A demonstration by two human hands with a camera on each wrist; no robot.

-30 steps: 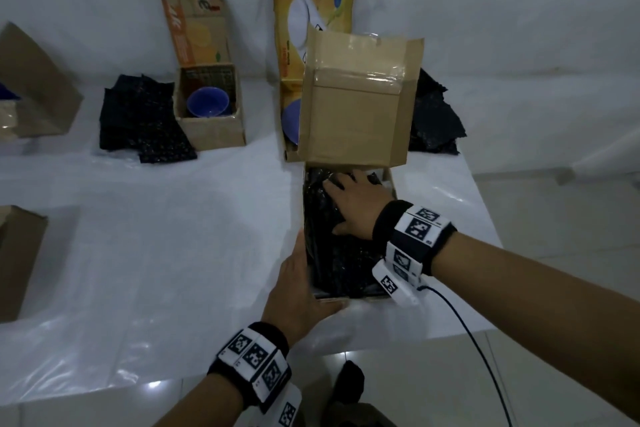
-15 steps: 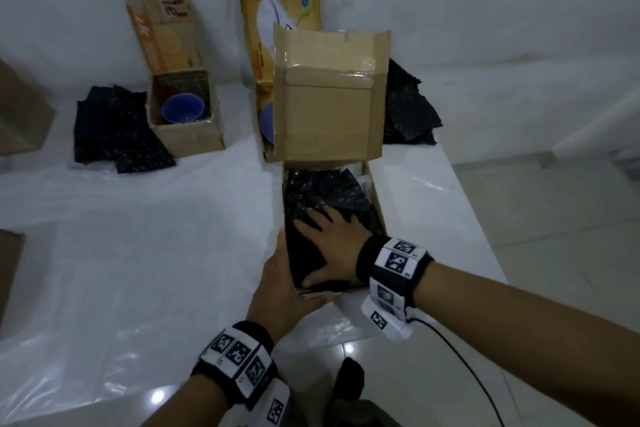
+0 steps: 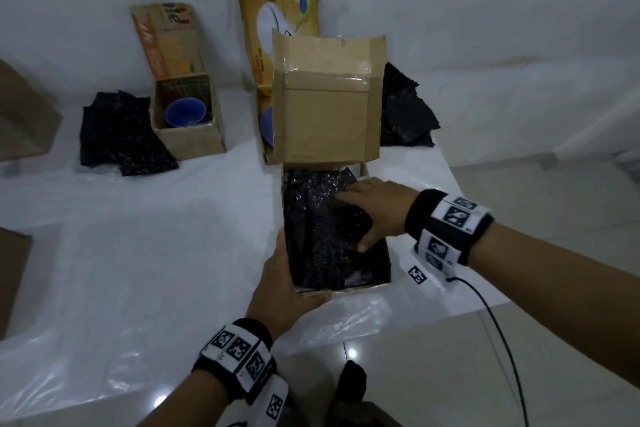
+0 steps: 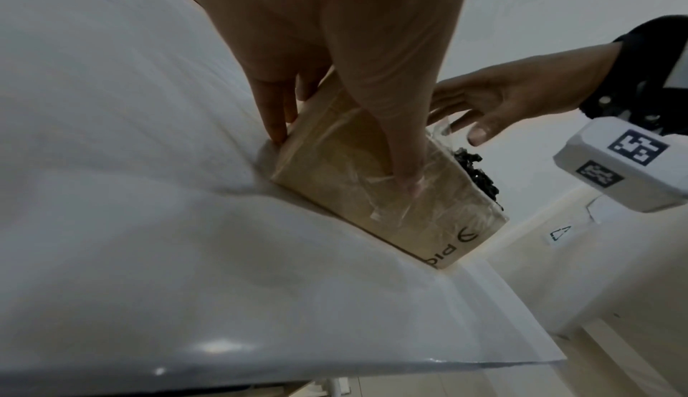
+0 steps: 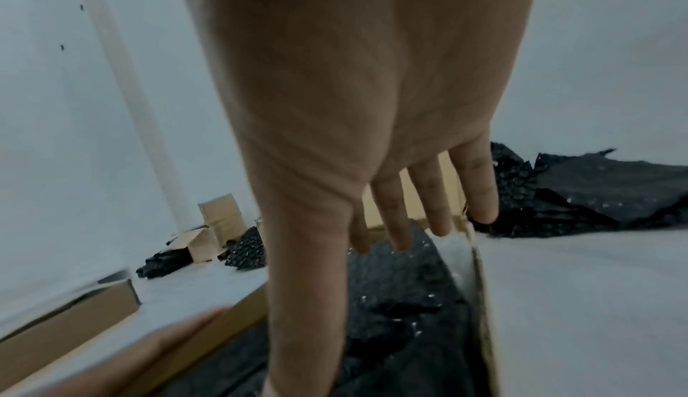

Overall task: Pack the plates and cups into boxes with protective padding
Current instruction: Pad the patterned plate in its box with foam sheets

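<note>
An open cardboard box [image 3: 360,288] stands near the table's front edge, its lid [image 3: 322,114] upright at the back. Crumpled black bubble-wrap padding [image 3: 318,236] fills it and hides whatever lies underneath. My right hand [image 3: 374,211] lies flat on the padding's far right part, fingers straight and pointing left; the right wrist view shows the same fingers [image 5: 435,197] spread over the padding [image 5: 402,300]. My left hand [image 3: 277,284] clasps the box's near left corner. In the left wrist view its fingers [image 4: 275,121] lie along the side wall and the thumb presses the front wall [image 4: 372,197].
Behind stand a small open box [image 3: 194,139] holding a blue bowl [image 3: 185,114] and a yellow box [image 3: 277,10] with a blue plate [image 3: 266,128]. Black padding piles [image 3: 121,135] [image 3: 405,114] lie left and right. Brown boxes [image 3: 20,114] sit at the left. A cable [image 3: 502,340] hangs past the table edge.
My right hand slid over the padding, from the far end to the near half, then back to the far right part. The left hand kept its hold on the corner.
</note>
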